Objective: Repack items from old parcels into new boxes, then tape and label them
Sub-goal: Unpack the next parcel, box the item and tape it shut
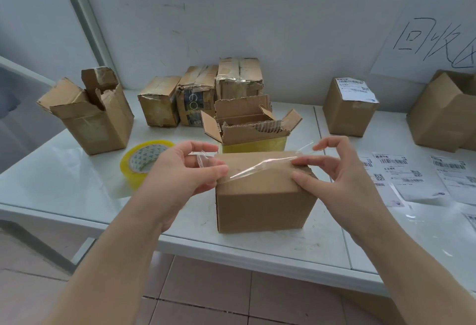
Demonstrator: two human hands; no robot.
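Fingers [217,170]: left hand [180,170]; right hand [345,170] | pinching tape strip [260,167] | atop box [265,203]

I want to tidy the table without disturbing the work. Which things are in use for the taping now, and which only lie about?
In use: new box, clear tape strip across its top, held by left hand and right hand; tape roll.
Lying about: torn open box, old parcels behind it, labelled box, paper labels.

The bare left hand [180,172] and bare right hand [345,170] have long, slim fingers [306,162] (nails too small to judge). Each runs into a bare, smooth forearm [121,252], uncovered as far as the lower edge of the view reaches.
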